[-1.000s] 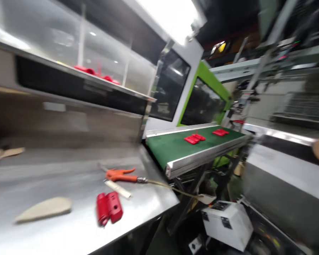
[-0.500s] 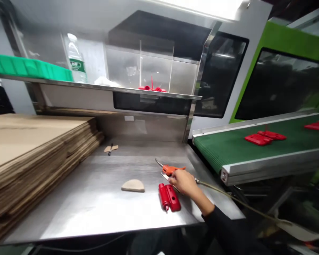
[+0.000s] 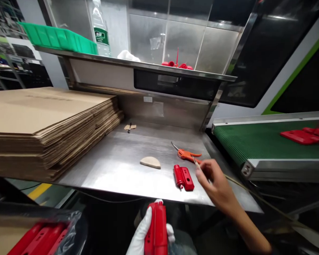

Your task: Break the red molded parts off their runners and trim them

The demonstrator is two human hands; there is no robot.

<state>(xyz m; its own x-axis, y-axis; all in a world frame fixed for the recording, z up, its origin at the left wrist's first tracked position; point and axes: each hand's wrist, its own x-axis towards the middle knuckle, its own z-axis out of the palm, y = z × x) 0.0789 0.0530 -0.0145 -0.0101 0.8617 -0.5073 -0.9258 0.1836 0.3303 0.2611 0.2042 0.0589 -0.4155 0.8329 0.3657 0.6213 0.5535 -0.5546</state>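
Observation:
My left hand (image 3: 142,235), in a white glove, is low at the frame's bottom edge and grips a red plastic part (image 3: 156,230) held upright. My bare right hand (image 3: 215,182) hovers over the steel table's (image 3: 117,166) front right corner, pinching a thin stick-like tool (image 3: 195,163) whose tip points up and away. Just left of that hand a second red plastic part (image 3: 184,178) lies flat on the table. An orange air gun (image 3: 187,154) with its hose lies right behind it.
A tall stack of flat cardboard (image 3: 42,120) fills the table's left side. A beige half-round piece (image 3: 150,162) lies mid-table. On the right a green conveyor (image 3: 255,141) carries red parts (image 3: 303,136). A bag of red parts (image 3: 39,237) sits at bottom left.
The view has swung left and down. My right hand lifted from the air gun with the thin tool in it. My gloved left hand with a red part has come into view.

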